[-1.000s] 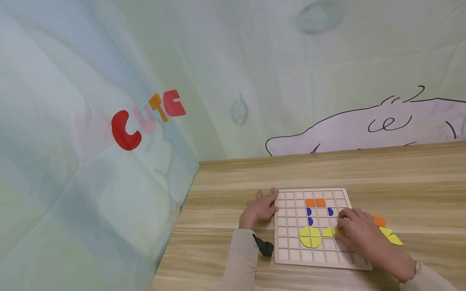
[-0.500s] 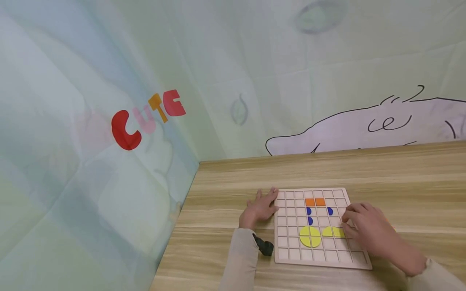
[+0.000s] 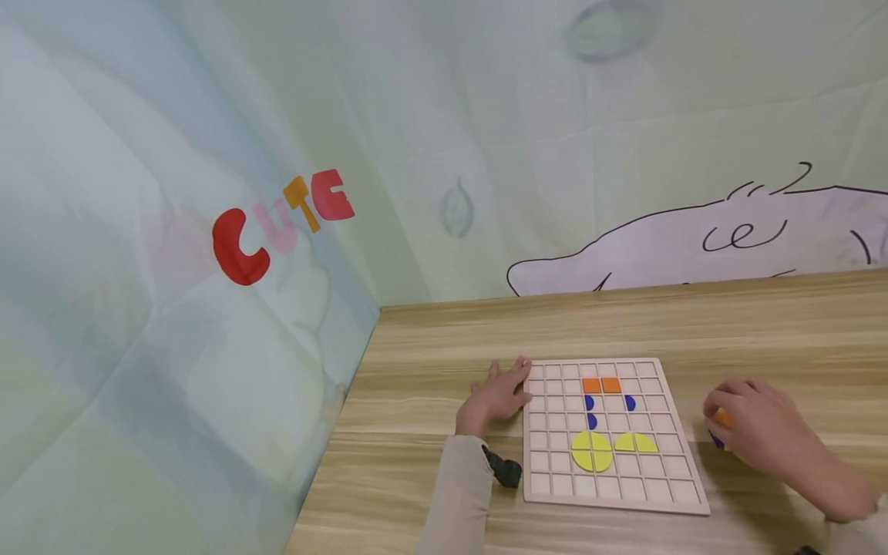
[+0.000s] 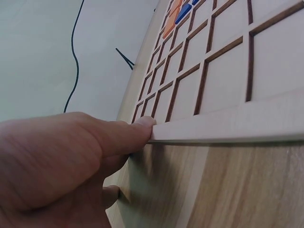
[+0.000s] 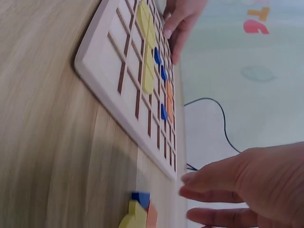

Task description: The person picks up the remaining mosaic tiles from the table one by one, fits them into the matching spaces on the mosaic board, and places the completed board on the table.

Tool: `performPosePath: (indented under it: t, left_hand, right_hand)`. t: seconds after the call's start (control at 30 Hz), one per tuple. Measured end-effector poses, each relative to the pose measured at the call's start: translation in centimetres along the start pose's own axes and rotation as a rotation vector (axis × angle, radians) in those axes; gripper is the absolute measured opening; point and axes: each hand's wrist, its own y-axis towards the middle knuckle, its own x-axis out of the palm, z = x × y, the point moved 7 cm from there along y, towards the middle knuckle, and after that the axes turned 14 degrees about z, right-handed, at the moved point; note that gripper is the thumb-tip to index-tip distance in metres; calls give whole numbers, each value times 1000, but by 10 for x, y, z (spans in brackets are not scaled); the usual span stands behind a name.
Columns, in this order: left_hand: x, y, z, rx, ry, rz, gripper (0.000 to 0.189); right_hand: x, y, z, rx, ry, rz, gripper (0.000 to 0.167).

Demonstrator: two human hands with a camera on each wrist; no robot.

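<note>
soft, even light with faint shadows

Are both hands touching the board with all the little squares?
No, only the left hand touches the board; the right hand is away from it, by some loose pieces.

The head camera looked forward and down at the grid board [image 3: 609, 422] from above. Each wrist camera looked across it from low and close, aslant; all three views shared the left hand [image 3: 496, 395].
</note>
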Motion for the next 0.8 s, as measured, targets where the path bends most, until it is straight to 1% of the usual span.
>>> performPosePath:
  t: [0.13, 0.23, 0.33, 0.47, 0.8]
  left_hand:
    - [0, 0, 0, 2, 6, -4, 57]
    - [0, -1, 1, 1, 7, -1, 57]
    - [-1, -1, 1, 5, 8, -1, 57]
    - [0, -1, 0, 7, 5, -2, 57]
    - [-1, -1, 1, 5, -8, -2, 57]
  right_hand:
    - [4, -7, 16, 91, -42, -105, 16]
    - [6, -12, 25, 153, -69, -191, 18]
    - [8, -17, 29, 168, -74, -227, 25]
    - [11, -20, 31, 168, -66, -231, 30]
    - [13, -19, 30, 166, -48, -217, 27]
